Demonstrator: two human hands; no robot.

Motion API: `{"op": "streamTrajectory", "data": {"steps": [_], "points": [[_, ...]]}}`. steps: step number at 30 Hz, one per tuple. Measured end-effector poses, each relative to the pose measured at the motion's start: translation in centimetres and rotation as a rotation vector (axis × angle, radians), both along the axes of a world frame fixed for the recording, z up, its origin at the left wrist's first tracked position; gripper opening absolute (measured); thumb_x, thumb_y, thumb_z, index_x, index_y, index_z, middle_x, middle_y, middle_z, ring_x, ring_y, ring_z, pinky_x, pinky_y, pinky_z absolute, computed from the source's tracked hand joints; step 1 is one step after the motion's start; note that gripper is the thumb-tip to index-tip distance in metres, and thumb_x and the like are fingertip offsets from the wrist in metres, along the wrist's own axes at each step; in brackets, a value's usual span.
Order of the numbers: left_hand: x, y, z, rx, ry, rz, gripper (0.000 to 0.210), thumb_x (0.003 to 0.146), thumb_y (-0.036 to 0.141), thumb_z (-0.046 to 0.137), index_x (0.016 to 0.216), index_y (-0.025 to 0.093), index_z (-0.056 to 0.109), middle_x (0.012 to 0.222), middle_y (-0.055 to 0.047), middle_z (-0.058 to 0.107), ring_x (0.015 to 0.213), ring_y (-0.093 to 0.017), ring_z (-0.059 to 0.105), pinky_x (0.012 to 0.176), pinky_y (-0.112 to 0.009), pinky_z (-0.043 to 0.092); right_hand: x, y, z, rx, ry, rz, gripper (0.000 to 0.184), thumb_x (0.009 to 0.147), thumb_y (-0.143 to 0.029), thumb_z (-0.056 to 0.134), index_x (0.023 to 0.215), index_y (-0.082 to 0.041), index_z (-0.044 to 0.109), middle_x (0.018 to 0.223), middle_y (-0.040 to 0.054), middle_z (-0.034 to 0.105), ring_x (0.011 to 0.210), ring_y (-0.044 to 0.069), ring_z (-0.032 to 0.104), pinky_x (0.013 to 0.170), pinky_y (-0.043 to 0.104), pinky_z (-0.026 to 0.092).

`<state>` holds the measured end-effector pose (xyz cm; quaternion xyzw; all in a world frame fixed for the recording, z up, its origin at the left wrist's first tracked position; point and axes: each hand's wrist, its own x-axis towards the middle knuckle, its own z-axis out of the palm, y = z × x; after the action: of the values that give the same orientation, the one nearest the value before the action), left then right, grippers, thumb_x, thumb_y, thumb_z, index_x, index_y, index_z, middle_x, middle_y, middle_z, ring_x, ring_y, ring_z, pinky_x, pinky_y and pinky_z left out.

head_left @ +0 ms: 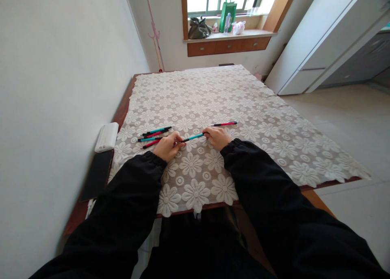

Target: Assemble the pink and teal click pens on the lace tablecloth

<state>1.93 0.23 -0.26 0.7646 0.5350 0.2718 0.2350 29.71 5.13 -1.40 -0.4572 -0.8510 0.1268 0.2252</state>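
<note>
A pen with a teal barrel and black ends [195, 137] is stretched between my two hands, just above the lace tablecloth [191, 163]. The fingers of my left hand [168, 146] pinch its left end. At the other end, my right hand [217, 137] grips the pen, and its fingers cover the tip there. Beside my left hand lie several teal-and-black and red-and-black pens, among them a teal pen [157, 130] and a red pen [151, 143] partly hidden by the hand. Just beyond my right hand rests another red-and-black pen [227, 124].
On the table's left edge by the wall are a white box-shaped device [106, 137] and a flat black object [97, 175]. A windowsill [213, 36] across the room holds a green bag [228, 16], a bottle and other bags. A white fridge [307, 39] stands at right.
</note>
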Motion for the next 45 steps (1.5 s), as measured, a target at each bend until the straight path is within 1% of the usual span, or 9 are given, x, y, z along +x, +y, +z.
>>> {"op": "streamTrajectory", "data": {"steps": [9,13,18,24,28,31,35,40,45], "points": [[0.2,-0.1,0.4,0.027,0.035,0.028,0.019,0.091,0.041,0.07,0.095,0.024,0.064,0.087,-0.003,0.076,0.072,-0.021,0.069,0.065,-0.032,0.051,0.0,-0.3,0.5,0.031,0.001,0.051,0.019,0.103,-0.027,0.053,0.108,-0.022,0.071,0.107,0.0089,0.076,0.096,0.023,0.069,0.086,0.033,0.05],[0.1,-0.1,0.6,0.021,0.074,-0.001,0.016,0.093,0.039,0.066,0.094,0.024,0.065,0.086,-0.004,0.076,0.074,-0.022,0.07,0.066,-0.032,0.052,0.1,-0.2,0.4,-0.007,-0.02,0.078,0.019,0.103,-0.024,0.052,0.104,-0.022,0.071,0.101,0.0079,0.076,0.093,0.022,0.068,0.083,0.031,0.048],[-0.1,0.0,0.4,0.082,0.039,-0.025,0.017,0.094,0.038,0.066,0.098,0.023,0.065,0.097,-0.006,0.078,0.087,-0.023,0.072,0.073,-0.033,0.055,0.1,-0.5,0.9,0.025,-0.058,0.101,0.018,0.103,-0.035,0.057,0.102,-0.021,0.069,0.099,0.0078,0.073,0.09,0.022,0.065,0.08,0.031,0.044],[-0.2,0.1,0.1,0.117,0.058,-0.041,0.023,0.098,0.041,0.065,0.112,0.023,0.069,0.103,-0.005,0.079,0.093,-0.023,0.073,0.082,-0.035,0.055,-0.2,-0.9,1.8,-0.1,-0.157,0.113,0.028,0.108,-0.036,0.043,0.104,-0.02,0.066,0.094,0.0093,0.074,0.083,0.021,0.064,0.072,0.03,0.035],[-0.4,0.1,0.2,0.152,0.161,0.007,0.023,0.1,0.04,0.062,0.109,0.023,0.074,0.095,-0.006,0.074,0.087,-0.023,0.069,0.079,-0.035,0.052,-0.4,-1.1,1.9,-0.126,-0.183,0.118,0.029,0.109,-0.036,0.041,0.103,-0.021,0.065,0.094,0.0096,0.074,0.082,0.022,0.064,0.071,0.03,0.033],[-0.3,0.1,0.5,0.212,0.215,-0.029,0.024,0.103,0.038,0.055,0.101,0.022,0.073,0.096,-0.007,0.072,0.096,-0.025,0.066,0.085,-0.037,0.051,-0.5,-1.2,1.8,-0.133,-0.17,0.108,0.028,0.108,-0.035,0.042,0.103,-0.02,0.065,0.092,0.0093,0.074,0.081,0.021,0.063,0.071,0.03,0.032],[-0.1,0.1,0.8,0.225,0.304,-0.086,0.048,0.111,0.039,0.034,0.077,0.021,0.063,0.09,-0.009,0.072,0.096,-0.026,0.062,0.088,-0.04,0.047,-0.6,-1.1,1.4,-0.147,-0.112,0.111,0.024,0.106,-0.035,0.047,0.104,-0.021,0.066,0.087,0.0071,0.072,0.078,0.02,0.061,0.07,0.029,0.032],[-0.1,0.3,0.7,0.174,0.249,-0.042,0.056,0.112,0.043,0.029,0.07,0.022,0.059,0.083,-0.008,0.072,0.091,-0.025,0.062,0.087,-0.039,0.046,-0.6,-1.1,1.1,-0.125,-0.039,0.139,0.022,0.104,-0.034,0.051,0.108,-0.02,0.068,0.091,0.0075,0.073,0.081,0.021,0.063,0.074,0.028,0.036],[-0.3,0.5,0.3,0.172,0.203,0.002,0.033,0.102,0.046,0.055,0.093,0.021,0.073,0.092,-0.008,0.076,0.094,-0.028,0.067,0.087,-0.041,0.048,-0.5,-1.1,1.3,-0.079,-0.07,0.102,0.026,0.106,-0.034,0.049,0.11,-0.02,0.071,0.099,0.0096,0.077,0.086,0.022,0.066,0.075,0.03,0.037]]}}
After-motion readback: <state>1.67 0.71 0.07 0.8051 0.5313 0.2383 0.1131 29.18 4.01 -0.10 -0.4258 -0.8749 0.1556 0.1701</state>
